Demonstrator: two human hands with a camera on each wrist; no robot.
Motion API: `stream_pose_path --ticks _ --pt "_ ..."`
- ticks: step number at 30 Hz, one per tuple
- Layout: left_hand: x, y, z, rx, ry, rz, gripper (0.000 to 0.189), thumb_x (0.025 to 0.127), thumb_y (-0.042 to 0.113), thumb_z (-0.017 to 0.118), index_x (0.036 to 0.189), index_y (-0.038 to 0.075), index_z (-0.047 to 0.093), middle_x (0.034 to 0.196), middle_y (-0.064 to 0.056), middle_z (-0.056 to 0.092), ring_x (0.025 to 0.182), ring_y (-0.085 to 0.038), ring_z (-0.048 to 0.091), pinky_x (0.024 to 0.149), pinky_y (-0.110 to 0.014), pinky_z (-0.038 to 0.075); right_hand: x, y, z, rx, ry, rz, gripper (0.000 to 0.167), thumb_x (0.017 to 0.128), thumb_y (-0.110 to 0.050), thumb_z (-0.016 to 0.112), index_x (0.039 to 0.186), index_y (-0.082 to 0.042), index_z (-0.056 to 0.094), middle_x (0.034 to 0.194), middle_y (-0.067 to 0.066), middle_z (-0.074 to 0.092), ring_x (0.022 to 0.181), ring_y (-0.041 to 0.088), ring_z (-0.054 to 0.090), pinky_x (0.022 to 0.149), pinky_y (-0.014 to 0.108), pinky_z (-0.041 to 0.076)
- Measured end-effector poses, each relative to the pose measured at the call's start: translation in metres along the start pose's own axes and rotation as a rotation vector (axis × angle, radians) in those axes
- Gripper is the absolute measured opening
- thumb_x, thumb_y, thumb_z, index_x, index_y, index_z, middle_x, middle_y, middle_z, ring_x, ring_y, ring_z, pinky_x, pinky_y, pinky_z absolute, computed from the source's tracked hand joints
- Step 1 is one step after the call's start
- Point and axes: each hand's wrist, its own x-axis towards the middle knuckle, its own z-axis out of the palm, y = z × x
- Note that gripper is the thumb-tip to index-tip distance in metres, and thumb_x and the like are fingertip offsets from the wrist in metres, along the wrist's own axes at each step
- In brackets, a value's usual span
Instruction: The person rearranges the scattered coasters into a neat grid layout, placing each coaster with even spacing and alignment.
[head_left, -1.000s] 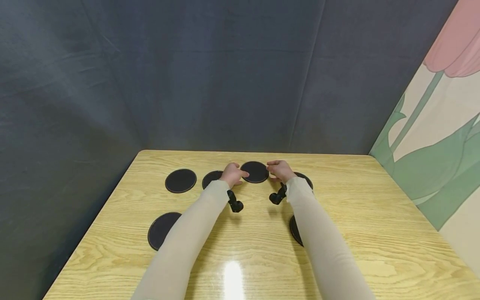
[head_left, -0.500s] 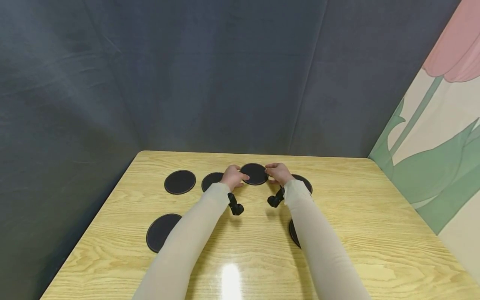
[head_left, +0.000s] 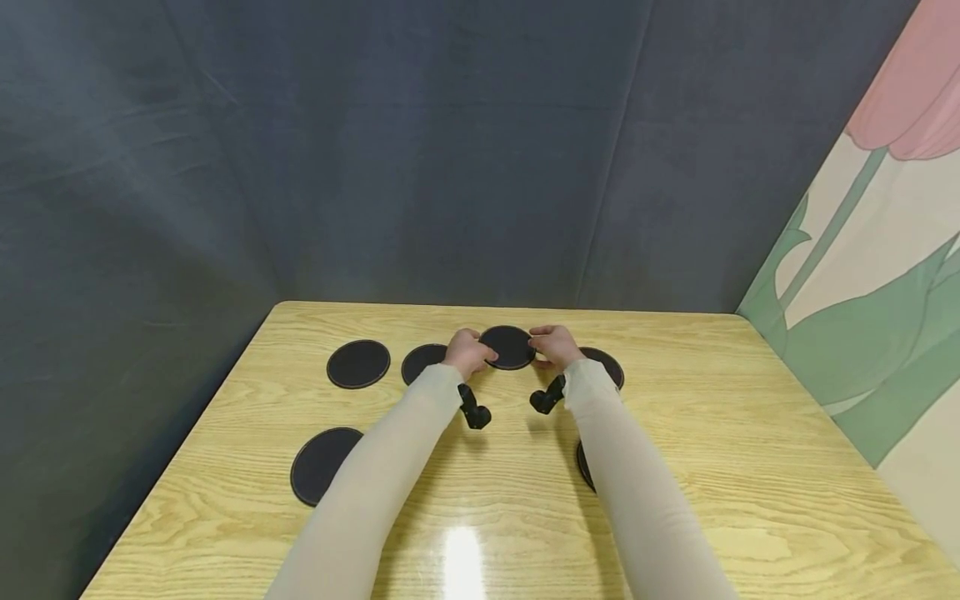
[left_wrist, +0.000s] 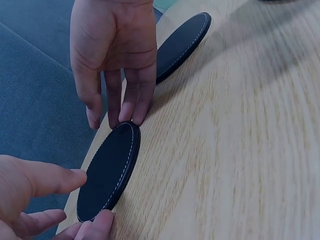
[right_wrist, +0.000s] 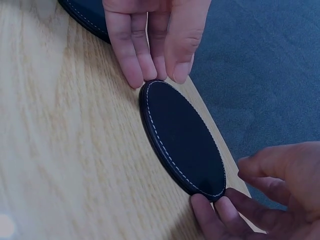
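A round black coaster (head_left: 507, 347) with pale stitching round its rim lies flat near the far edge of the table. My left hand (head_left: 467, 353) is at its left side and my right hand (head_left: 557, 346) at its right. In the left wrist view, the fairly straight fingertips of the right hand (left_wrist: 117, 50) meet the coaster's rim, its thumb held apart. The right wrist view has the left hand (right_wrist: 155, 35) with straight fingers at the opposite rim. Fingertips of the right hand (right_wrist: 285, 190) touch the near end, thumb raised off the surface.
Several like coasters lie on the wooden table (head_left: 495, 492): one far left (head_left: 358, 364), one partly behind the left wrist (head_left: 422, 361), one behind the right wrist (head_left: 603, 364), and two nearer (head_left: 318, 467), (head_left: 585, 467) partly under the forearms. A dark curtain (head_left: 450, 167) hangs behind.
The right hand has shifted slightly left, closer to the coaster, and its fingertips now meet the rim. The left hand has hardly moved.
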Motion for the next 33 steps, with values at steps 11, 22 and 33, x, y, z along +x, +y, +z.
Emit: stream_pose_path --ticks 11,22,33 --pt "-0.007 0.004 -0.002 -0.091 -0.003 -0.001 0.059 0.090 -0.001 0.062 0.145 -0.001 0.040 0.145 -0.019 0.044 0.120 -0.034 0.057 0.097 -0.041 0.052 -0.005 0.001 -0.003 0.053 0.003 -0.022 0.047 0.101 -0.005 0.043 0.147 0.003 0.036 0.146 0.023 0.039 0.114 0.026 0.047 0.095 0.040 0.052" --pt "-0.023 0.013 -0.007 -0.187 -0.023 0.033 0.054 0.091 -0.004 0.060 0.142 -0.001 0.043 0.140 -0.022 0.048 0.119 -0.034 0.057 0.099 -0.041 0.051 -0.014 0.003 -0.016 0.076 0.008 -0.095 0.046 0.102 -0.006 0.045 0.147 0.001 0.037 0.146 0.021 0.041 0.098 0.016 0.060 0.088 0.032 0.056" --pt "-0.026 0.017 -0.015 -0.291 0.004 0.050 0.052 0.089 -0.008 0.058 0.140 -0.004 0.045 0.129 -0.024 0.053 0.100 -0.028 0.064 0.097 -0.044 0.051 -0.020 0.001 -0.023 0.149 -0.024 -0.113 0.051 0.099 -0.003 0.050 0.149 -0.003 0.036 0.148 0.017 0.037 0.123 0.024 0.051 0.078 0.022 0.057"
